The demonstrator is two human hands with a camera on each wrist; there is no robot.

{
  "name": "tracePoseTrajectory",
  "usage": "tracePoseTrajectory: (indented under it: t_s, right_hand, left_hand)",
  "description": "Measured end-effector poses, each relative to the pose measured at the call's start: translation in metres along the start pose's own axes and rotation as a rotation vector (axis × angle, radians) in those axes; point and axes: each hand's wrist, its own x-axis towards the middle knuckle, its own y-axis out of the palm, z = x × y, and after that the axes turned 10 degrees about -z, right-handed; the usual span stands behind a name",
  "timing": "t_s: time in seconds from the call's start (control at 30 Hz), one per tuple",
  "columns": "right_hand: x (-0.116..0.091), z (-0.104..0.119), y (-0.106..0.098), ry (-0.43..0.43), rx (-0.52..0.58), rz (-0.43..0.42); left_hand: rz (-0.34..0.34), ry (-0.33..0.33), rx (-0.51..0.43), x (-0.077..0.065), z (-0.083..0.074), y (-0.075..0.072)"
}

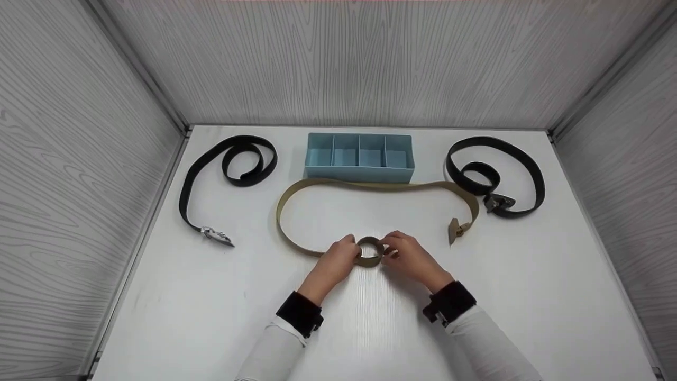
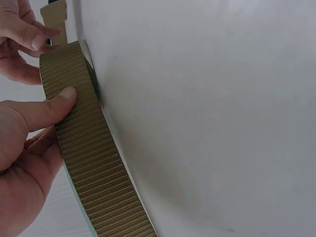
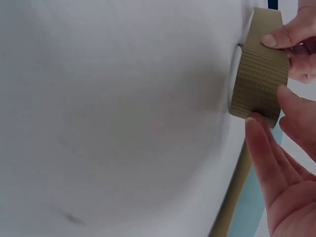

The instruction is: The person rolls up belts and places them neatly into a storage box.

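Observation:
A tan webbing belt (image 1: 328, 182) stands on edge on the white table, its near end rolled into a small coil (image 1: 372, 261). My left hand (image 1: 334, 260) pinches the strap at the coil's left side, its thumb (image 2: 64, 101) flat on the ribbed webbing. On the coil's other side, my right hand (image 1: 413, 259) touches the roll with its fingertips, the fingers (image 3: 266, 158) fairly straight. The belt's tan buckle (image 1: 456, 230) lies at its other end, to the right of my right hand.
A blue box (image 1: 359, 172) with several compartments stands at the back, just behind the tan strap. One black belt (image 1: 189, 185), partly curled with a silver buckle, lies on the left. Another black belt (image 1: 537, 182) with a dark buckle is at the right. Wood-patterned panels (image 1: 359, 63) enclose the table.

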Motion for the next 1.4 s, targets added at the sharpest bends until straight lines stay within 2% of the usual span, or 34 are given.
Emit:
tracePoseTrajectory:
  t_s: [0.1,0.3,0.43,0.57,0.7,0.87,0.97,1.1,1.23,1.4]
  right_hand:
    - [0.0,0.0,0.005,-0.017,-0.037,-0.001]
    - [-0.001,0.001,0.014,-0.156,-0.213,-0.043]
    - [-0.001,0.002,0.013,-0.244,-0.277,-0.011]
    - [0.003,0.002,0.005,-0.272,-0.272,0.057]
    - [0.004,0.001,0.001,-0.269,-0.274,0.082]
    - [0.002,0.005,0.004,-0.28,-0.356,0.012]
    - [0.001,0.011,0.009,-0.28,-0.329,-0.019]
    - [-0.001,0.013,0.016,-0.254,-0.248,0.027]
    - [0.0,0.01,0.017,-0.24,-0.198,0.076]
    - [0.003,0.004,0.009,-0.286,-0.121,0.135]
  left_hand:
    - [0.01,0.028,0.012,0.001,-0.001,-0.001]
    - [0.034,0.082,0.041,0.002,-0.001,0.002]
    - [-0.012,0.159,0.081,-0.001,0.003,0.002]
    - [-0.056,0.248,0.125,-0.001,0.008,-0.001]
    - [-0.052,0.266,0.111,-0.002,0.009,0.0]
    - [-0.077,0.234,0.078,-0.001,0.005,0.004]
    - [-0.103,0.207,0.098,-0.001,0.001,0.006]
    - [-0.114,0.214,0.131,-0.001,-0.001,0.005]
    - [-0.1,0.269,0.127,-0.001,0.003,0.002]
    - [-0.105,0.35,0.167,-0.003,0.013,0.0]
